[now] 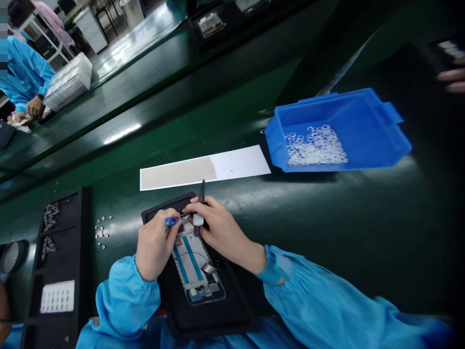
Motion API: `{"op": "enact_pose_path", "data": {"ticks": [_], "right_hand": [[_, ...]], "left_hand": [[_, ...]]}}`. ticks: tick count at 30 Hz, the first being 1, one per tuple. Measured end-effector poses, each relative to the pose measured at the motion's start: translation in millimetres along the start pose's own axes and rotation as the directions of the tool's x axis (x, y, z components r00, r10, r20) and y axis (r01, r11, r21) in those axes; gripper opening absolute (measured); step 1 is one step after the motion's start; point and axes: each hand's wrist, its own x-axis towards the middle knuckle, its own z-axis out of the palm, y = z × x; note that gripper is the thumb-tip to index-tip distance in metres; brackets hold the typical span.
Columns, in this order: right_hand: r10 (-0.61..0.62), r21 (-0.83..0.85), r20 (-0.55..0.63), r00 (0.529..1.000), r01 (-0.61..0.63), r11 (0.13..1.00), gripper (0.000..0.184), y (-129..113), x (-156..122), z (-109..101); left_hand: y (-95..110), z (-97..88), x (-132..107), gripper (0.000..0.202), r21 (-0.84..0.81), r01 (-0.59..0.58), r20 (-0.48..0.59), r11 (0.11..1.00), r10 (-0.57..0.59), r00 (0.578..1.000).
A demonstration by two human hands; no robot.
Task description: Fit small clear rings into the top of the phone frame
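A partly assembled phone (199,293) lies on a black tray (232,310) in front of me, two blue strips and a loose flex cable showing on it. My left hand (154,247) is closed on a blue pen-like tool (171,221) over the phone's upper end; the tool's tip is hard to make out. Across from it, my right hand (225,232) grips dark tweezers (201,194) with a white band, their pointed end facing away from me. The right fingertips are at the phone's top edge, and the fingers hide part of that end.
Beyond the tray lies a white strip (243,162) with a beige section. A blue bin (378,131) holds small white rings. At left stands a black compartment tray (85,242) beside several tiny metal parts (102,235). A co-worker's hand (35,105) shows far left.
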Motion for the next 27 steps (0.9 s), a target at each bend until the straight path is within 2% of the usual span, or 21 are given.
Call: {"op": "enact_pose_path", "data": {"ticks": [8,11,13,16,17,19,20,21,22,25,27], "right_hand": [[-0.025,-0.014,0.000,1.000,0.025,1.000,0.043,-1.9,-0.2,4.0],[-0.024,-0.004,0.010,1.000,0.024,1.000,0.043,-1.3,-0.2,4.2],[-0.021,-0.004,0.023,1.000,0.021,1.000,0.041,-1.5,0.0,3.9],[-0.006,-0.031,0.039,0.999,0.008,1.000,0.036,-3.2,1.1,2.7],[-0.002,-0.039,0.039,0.999,0.004,0.999,0.034,-3.9,1.5,2.3],[-0.002,-0.049,0.031,1.000,0.003,0.999,0.031,-5.1,2.2,1.7],[-0.003,-0.049,0.025,1.000,0.005,0.999,0.030,-5.3,2.4,1.5],[-0.005,-0.046,0.020,1.000,0.006,0.999,0.030,-5.3,2.4,1.5],[-0.008,-0.040,0.016,1.000,0.009,0.999,0.029,-5.0,2.3,1.6],[-0.031,-0.010,-0.002,1.000,0.031,0.999,0.031,-3.3,1.6,2.0],[-0.048,0.005,-0.011,0.999,0.048,0.999,0.032,-2.3,1.2,2.2]], "left_hand": [[-1.7,2.5,-4.8,0.006,-0.032,-0.039,-0.010,0.999,0.038,0.999],[-2.4,4.8,-5.5,0.006,-0.056,0.001,-0.026,0.998,-0.002,1.000],[-3.8,7.6,-5.7,0.006,-0.142,0.073,-0.031,0.987,-0.078,0.996],[-7.8,9.3,-5.4,0.012,-0.420,0.229,-0.099,0.878,-0.295,0.950],[-9.4,8.2,-5.1,0.014,-0.512,0.240,-0.150,0.825,-0.361,0.920],[-12.6,2.8,-4.9,0.013,-0.618,0.172,-0.285,0.767,-0.423,0.860],[-14.0,-0.7,-5.5,0.009,-0.614,0.136,-0.341,0.777,-0.416,0.843],[-15.2,-4.2,-6.6,0.004,-0.572,0.123,-0.365,0.811,-0.386,0.847],[-16.0,-7.0,-8.4,0.006,-0.493,0.135,-0.351,0.860,-0.339,0.873],[-16.7,-8.4,-17.2,0.019,-0.121,0.143,-0.126,0.982,-0.158,0.979],[-16.2,-3.6,-23.6,0.025,0.095,0.039,0.006,0.995,-0.040,0.999]]}}
